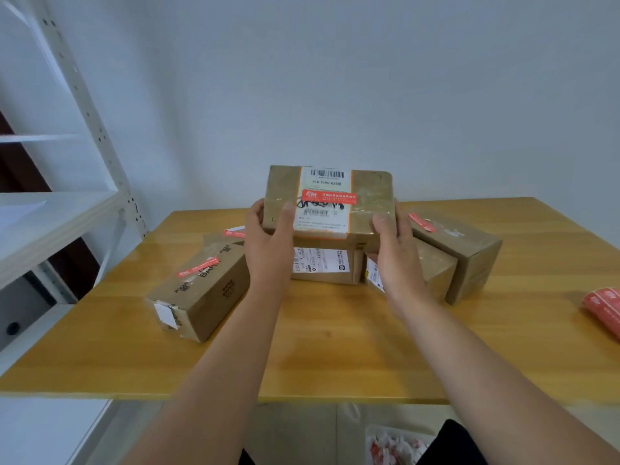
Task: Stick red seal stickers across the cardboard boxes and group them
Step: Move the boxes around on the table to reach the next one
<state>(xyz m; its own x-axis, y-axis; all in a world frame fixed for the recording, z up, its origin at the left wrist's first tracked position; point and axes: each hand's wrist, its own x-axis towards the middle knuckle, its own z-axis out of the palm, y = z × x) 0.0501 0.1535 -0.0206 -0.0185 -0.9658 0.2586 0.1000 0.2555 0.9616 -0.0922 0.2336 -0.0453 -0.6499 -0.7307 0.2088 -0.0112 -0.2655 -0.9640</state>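
Bare wood runs from the table [302,364] front edge up to the boxes. Both arms reach forward: the left hand [268,236] and right hand [392,250] grip the ends of a box [369,196], thumbs on its face, held above the table. A red sticker [328,197] crosses its white label. Sealed boxes lie left [208,290] and right [469,253]; a sticker roll [604,307] sits at the right edge.
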